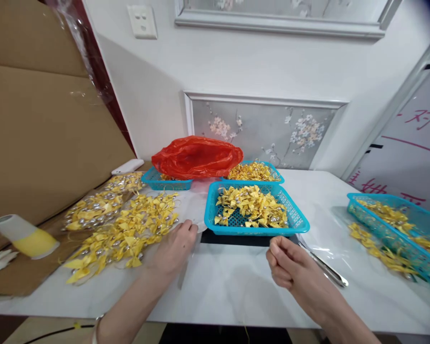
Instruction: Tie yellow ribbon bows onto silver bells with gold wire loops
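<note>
My left hand [175, 248] rests on the white table [236, 286], fingers curled at the near edge of a heap of yellow ribbon bows with silver beads [125, 229]. It touches a clear plastic sheet under the heap. My right hand [290, 267] hovers over the table with its fingers pinched together; whether something thin is between them I cannot tell. Just beyond both hands stands a blue plastic basket [297, 222] holding more yellow bows [251, 205].
Metal tweezers [322, 265] lie right of my right hand. Two more blue baskets [154, 180] sit behind, one under a red plastic bag [197, 156]. Another basket of bows [397, 229] is at the right. Cardboard [39, 143] and a yellow-white roll [25, 235] stand left.
</note>
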`<state>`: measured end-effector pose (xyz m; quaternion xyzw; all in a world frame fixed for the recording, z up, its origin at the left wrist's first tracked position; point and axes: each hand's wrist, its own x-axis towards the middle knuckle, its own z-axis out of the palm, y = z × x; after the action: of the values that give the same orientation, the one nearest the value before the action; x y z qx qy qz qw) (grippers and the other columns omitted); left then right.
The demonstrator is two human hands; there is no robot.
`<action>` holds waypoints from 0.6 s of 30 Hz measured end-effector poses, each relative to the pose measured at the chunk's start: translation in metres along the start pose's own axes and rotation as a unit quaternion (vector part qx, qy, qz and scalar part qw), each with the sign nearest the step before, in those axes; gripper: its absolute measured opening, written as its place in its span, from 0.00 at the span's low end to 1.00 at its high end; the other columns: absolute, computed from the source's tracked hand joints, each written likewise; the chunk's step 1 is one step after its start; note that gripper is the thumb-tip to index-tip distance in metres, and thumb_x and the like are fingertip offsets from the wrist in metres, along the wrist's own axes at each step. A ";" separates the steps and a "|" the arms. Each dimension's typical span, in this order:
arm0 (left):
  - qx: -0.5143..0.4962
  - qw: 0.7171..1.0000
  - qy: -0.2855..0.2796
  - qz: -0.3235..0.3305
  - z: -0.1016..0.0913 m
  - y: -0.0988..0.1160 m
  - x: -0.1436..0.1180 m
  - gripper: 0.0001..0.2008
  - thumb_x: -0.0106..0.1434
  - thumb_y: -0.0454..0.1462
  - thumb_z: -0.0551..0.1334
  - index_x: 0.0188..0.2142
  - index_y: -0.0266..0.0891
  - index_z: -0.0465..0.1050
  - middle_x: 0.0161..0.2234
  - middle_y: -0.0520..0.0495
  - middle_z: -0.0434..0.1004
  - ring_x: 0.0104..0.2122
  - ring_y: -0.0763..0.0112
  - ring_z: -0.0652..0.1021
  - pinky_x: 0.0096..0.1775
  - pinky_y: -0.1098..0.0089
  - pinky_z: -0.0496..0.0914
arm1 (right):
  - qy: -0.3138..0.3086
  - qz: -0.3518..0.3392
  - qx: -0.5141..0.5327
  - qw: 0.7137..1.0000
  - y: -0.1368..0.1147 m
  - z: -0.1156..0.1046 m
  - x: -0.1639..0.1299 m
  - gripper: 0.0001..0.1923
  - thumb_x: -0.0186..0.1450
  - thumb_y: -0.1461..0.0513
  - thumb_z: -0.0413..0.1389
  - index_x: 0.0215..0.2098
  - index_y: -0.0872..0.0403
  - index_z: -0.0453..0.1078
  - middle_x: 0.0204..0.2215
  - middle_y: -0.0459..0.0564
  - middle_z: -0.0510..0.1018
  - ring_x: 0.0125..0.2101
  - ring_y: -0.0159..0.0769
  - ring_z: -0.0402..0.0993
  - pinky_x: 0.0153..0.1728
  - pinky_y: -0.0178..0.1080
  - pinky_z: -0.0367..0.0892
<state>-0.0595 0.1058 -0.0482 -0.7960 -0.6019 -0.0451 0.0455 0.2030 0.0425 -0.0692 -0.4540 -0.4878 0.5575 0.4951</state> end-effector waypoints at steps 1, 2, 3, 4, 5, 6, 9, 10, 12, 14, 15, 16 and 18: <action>-0.024 1.000 0.012 -0.010 0.000 -0.002 -0.003 0.10 0.67 0.37 0.62 0.46 0.37 0.74 0.45 0.45 0.79 0.41 0.62 0.80 0.43 0.56 0.75 | -0.007 0.005 0.037 0.999 -0.006 0.002 -0.003 0.21 0.64 0.45 0.56 0.29 0.52 0.58 0.23 0.39 0.62 0.17 0.22 0.44 0.18 0.30 0.46; -0.051 0.998 0.025 -0.020 -0.001 -0.002 -0.007 0.10 0.68 0.35 0.61 0.47 0.37 0.74 0.45 0.44 0.79 0.42 0.61 0.80 0.44 0.55 0.75 | -0.012 0.009 0.069 0.997 -0.012 0.004 -0.006 0.21 0.63 0.46 0.58 0.30 0.52 0.60 0.24 0.39 0.63 0.17 0.21 0.44 0.18 0.30 0.46; -0.079 0.996 0.039 -0.031 -0.002 -0.002 -0.013 0.10 0.68 0.33 0.59 0.48 0.36 0.73 0.45 0.42 0.79 0.43 0.59 0.80 0.45 0.53 0.74 | -0.016 0.010 0.096 0.995 -0.019 0.006 -0.009 0.20 0.62 0.47 0.60 0.32 0.52 0.62 0.24 0.39 0.63 0.17 0.20 0.43 0.19 0.29 0.46; -0.110 0.992 0.052 -0.041 -0.004 0.002 -0.020 0.12 0.69 0.31 0.56 0.50 0.36 0.73 0.46 0.39 0.79 0.43 0.57 0.79 0.46 0.52 0.73 | -0.019 0.010 0.117 0.993 -0.025 0.008 -0.012 0.18 0.62 0.48 0.62 0.35 0.52 0.65 0.25 0.39 0.64 0.17 0.20 0.43 0.19 0.29 0.46; -0.144 0.986 0.063 -0.051 -0.005 0.007 -0.028 0.14 0.70 0.30 0.53 0.51 0.35 0.72 0.47 0.36 0.79 0.44 0.55 0.79 0.47 0.51 0.72 | -0.023 0.010 0.136 0.990 -0.031 0.010 -0.015 0.16 0.61 0.50 0.63 0.37 0.52 0.68 0.26 0.40 0.66 0.17 0.19 0.43 0.19 0.29 0.46; -0.183 0.979 0.069 -0.057 -0.007 0.016 -0.037 0.14 0.70 0.31 0.52 0.50 0.35 0.73 0.48 0.35 0.79 0.44 0.55 0.79 0.47 0.52 0.72 | -0.030 0.010 0.157 0.987 -0.037 0.012 -0.017 0.15 0.61 0.51 0.64 0.38 0.52 0.70 0.27 0.40 0.67 0.17 0.18 0.43 0.18 0.28 0.46; -0.316 0.948 0.028 -0.036 -0.012 0.054 -0.064 0.17 0.71 0.43 0.52 0.52 0.41 0.73 0.31 0.46 0.82 0.26 0.68 0.80 0.29 0.68 0.75 | -0.055 0.000 0.231 0.971 -0.051 0.023 -0.023 0.10 0.61 0.56 0.66 0.37 0.53 0.75 0.30 0.43 0.71 0.16 0.15 0.42 0.17 0.27 0.47; -0.390 0.921 -0.005 -0.014 -0.012 0.069 -0.071 0.21 0.71 0.47 0.50 0.57 0.43 0.70 0.25 0.51 0.80 0.20 0.72 0.77 0.24 0.73 0.73 | -0.058 -0.006 0.255 0.965 -0.055 0.026 -0.024 0.09 0.60 0.57 0.66 0.36 0.54 0.76 0.30 0.43 0.72 0.16 0.15 0.43 0.17 0.26 0.47; -0.715 0.686 -0.137 -0.021 -0.012 0.093 -0.081 0.24 0.64 0.52 0.60 0.52 0.40 0.75 0.22 0.50 0.79 0.18 0.76 0.73 0.21 0.77 0.67 | -0.049 -0.021 0.282 0.958 -0.061 0.031 -0.024 0.10 0.59 0.59 0.67 0.36 0.55 0.78 0.29 0.45 0.73 0.16 0.15 0.44 0.16 0.25 0.48; -0.822 0.531 -0.196 -0.060 -0.011 0.107 -0.087 0.17 0.55 0.48 0.71 0.34 0.35 0.81 0.20 0.50 0.77 0.16 0.82 0.69 0.20 0.80 0.61 | -0.028 -0.035 0.292 0.955 -0.065 0.030 -0.024 0.11 0.59 0.58 0.68 0.36 0.57 0.78 0.29 0.46 0.74 0.16 0.15 0.44 0.17 0.24 0.50; -0.842 0.494 -0.206 -0.074 -0.011 0.109 -0.088 0.16 0.53 0.46 0.73 0.28 0.34 0.80 0.18 0.51 0.75 0.15 0.84 0.68 0.19 0.82 0.59 | -0.017 -0.042 0.295 0.954 -0.067 0.027 -0.024 0.11 0.59 0.58 0.68 0.35 0.57 0.78 0.28 0.45 0.73 0.16 0.15 0.45 0.17 0.24 0.51; -0.854 0.470 -0.206 -0.083 -0.012 0.108 -0.089 0.16 0.51 0.45 0.74 0.23 0.33 0.79 0.16 0.53 0.72 0.14 0.86 0.66 0.18 0.83 0.58 | -0.007 -0.049 0.298 0.953 -0.067 0.023 -0.025 0.11 0.59 0.58 0.68 0.35 0.58 0.78 0.27 0.45 0.73 0.17 0.15 0.44 0.17 0.23 0.51; -0.879 0.426 -0.194 -0.092 -0.015 0.101 -0.092 0.16 0.49 0.45 0.75 0.20 0.34 0.78 0.15 0.56 0.69 0.14 0.87 0.66 0.18 0.84 0.58 | 0.010 -0.059 0.302 0.951 -0.067 0.013 -0.028 0.11 0.59 0.58 0.68 0.33 0.58 0.78 0.25 0.43 0.71 0.16 0.15 0.44 0.17 0.23 0.52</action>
<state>0.0123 -0.0115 -0.0465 -0.3319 -0.2988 -0.3983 -0.8012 0.2004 0.0156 -0.0004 -0.2589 -0.3173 0.6437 0.6465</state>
